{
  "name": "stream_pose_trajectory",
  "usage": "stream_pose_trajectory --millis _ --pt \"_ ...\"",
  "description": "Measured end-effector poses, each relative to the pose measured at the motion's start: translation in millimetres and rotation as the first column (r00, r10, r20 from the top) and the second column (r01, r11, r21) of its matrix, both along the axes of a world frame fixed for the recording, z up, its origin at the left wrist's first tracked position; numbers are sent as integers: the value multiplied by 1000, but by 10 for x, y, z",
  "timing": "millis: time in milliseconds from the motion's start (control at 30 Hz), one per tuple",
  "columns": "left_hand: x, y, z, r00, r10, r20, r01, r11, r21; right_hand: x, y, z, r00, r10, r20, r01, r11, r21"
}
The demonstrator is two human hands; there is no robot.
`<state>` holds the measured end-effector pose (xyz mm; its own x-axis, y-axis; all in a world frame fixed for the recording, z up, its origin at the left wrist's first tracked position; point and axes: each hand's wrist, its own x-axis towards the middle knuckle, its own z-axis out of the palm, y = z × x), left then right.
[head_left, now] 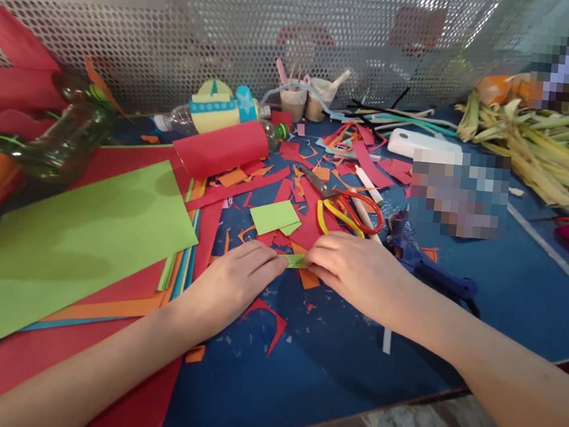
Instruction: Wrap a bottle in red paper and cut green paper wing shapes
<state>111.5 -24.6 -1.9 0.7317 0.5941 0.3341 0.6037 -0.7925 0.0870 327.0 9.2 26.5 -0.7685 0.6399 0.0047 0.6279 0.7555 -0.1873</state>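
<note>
My left hand (239,279) and my right hand (359,270) meet at the middle of the blue table (332,357). Both pinch a small green paper strip (294,260) between their fingertips, one hand at each end. The strip lies low over red and orange paper scraps (308,279). Just behind my right hand lie scissors (344,209) with red and yellow handles. A small green paper piece (275,217) rests beyond the strip.
A large green sheet (78,235) tops a stack of coloured paper at left. A red paper roll (220,149), a decorated plastic bottle (214,111) and a glass jar (66,138) stand behind. A blue glue gun (420,262) lies right; corn husks (533,155) far right.
</note>
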Motion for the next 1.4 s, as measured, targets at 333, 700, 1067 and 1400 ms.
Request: stream_pose_trajectory --millis 333,700,1067,1400 --pt "30 55 10 981 102 166 -76 985 -155 -7 3 -50 999 -52 -12 52 998 -31" --pt "79 51 23 994 76 79 -75 997 -16 -1 -4 -24 1000 0 -21 0 1000 -4" --pt "60 71 -2 995 51 83 -55 998 40 -4 25 -62 997 -19 -71 19 1000 -3" --pt "51 84 -16 993 33 110 -40 998 58 29 22 -50 996 -17 -82 17 1000 3"
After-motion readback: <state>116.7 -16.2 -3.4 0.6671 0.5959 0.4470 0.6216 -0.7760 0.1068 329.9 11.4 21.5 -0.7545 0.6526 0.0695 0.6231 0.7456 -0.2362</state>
